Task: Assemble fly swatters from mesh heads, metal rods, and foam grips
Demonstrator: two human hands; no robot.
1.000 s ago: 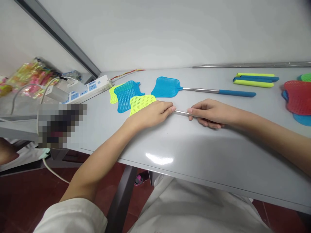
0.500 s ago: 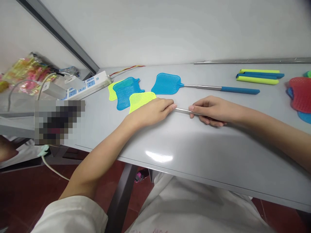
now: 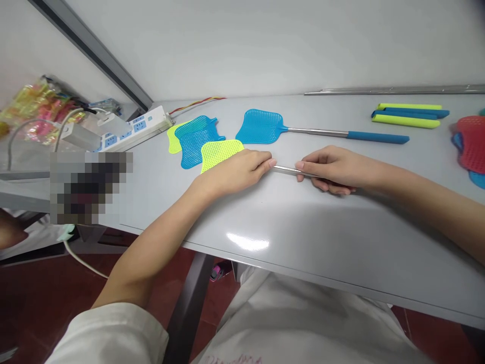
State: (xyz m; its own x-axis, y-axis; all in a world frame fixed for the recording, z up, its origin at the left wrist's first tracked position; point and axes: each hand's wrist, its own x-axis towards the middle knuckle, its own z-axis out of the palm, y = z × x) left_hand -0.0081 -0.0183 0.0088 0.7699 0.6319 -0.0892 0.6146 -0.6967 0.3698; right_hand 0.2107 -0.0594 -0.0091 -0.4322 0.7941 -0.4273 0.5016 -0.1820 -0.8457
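My left hand (image 3: pixel 246 169) is closed at the near end of a yellow-green fly swatter head (image 3: pixel 220 153); its neck is hidden under the fingers. A thin metal rod (image 3: pixel 287 170) runs from this hand to my right hand (image 3: pixel 333 169), which pinches it between thumb and fingers. Where the rod meets the head cannot be made out. Just beyond lies a blue fly swatter (image 3: pixel 261 126) with a metal shaft and a blue handle (image 3: pixel 378 137). Blue swatter heads (image 3: pixel 196 144) overlap another yellow-green one (image 3: pixel 174 139) on the left.
Blue and yellow-green handle tubes (image 3: pixel 409 115) lie at the back right, with metal rods (image 3: pixel 390 90) along the wall. Red and blue swatter heads (image 3: pixel 473 144) sit at the right edge. A power strip (image 3: pixel 138 129) with plugs and bagged items (image 3: pixel 38 114) are at left.
Both hands keep their hold on the head and the rod, almost unmoved. The camera view has shifted slightly.
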